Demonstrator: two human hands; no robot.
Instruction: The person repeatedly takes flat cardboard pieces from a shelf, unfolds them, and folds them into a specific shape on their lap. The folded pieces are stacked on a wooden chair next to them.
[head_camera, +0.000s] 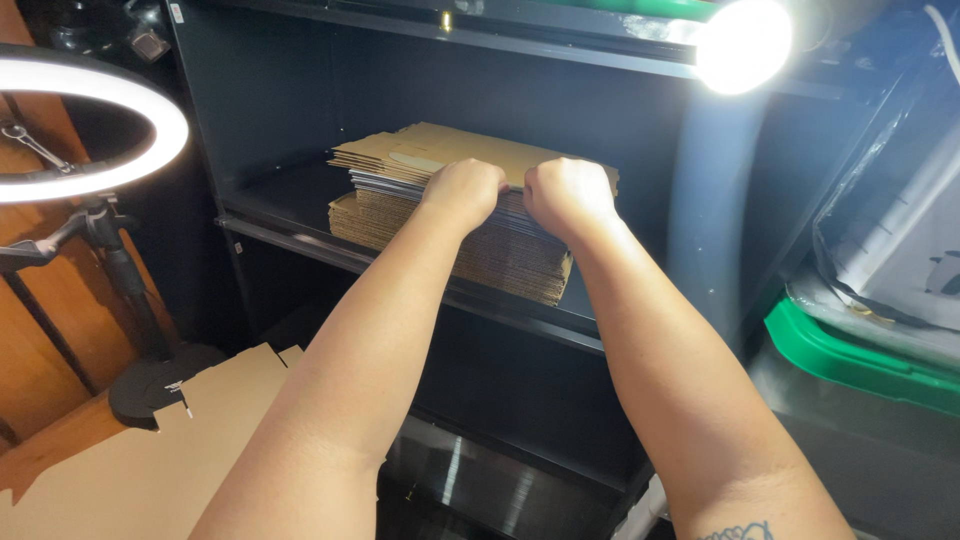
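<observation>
Head view: left hand (462, 190) and right hand (568, 196) grip stacked cardboard sheets (450, 225).

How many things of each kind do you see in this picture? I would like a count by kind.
Hands: 2
Stack of flat cardboard: 1
Loose cardboard sheet: 1
Ring light: 1
Round lamp: 1
Black shelf unit: 1
Green-lidded bin: 1
Total: 8

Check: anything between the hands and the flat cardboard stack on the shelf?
Nothing visible. The left hand and right hand already grip the front edge of the stack of flat brown cardboard sheets on the dark metal shelf.
</observation>
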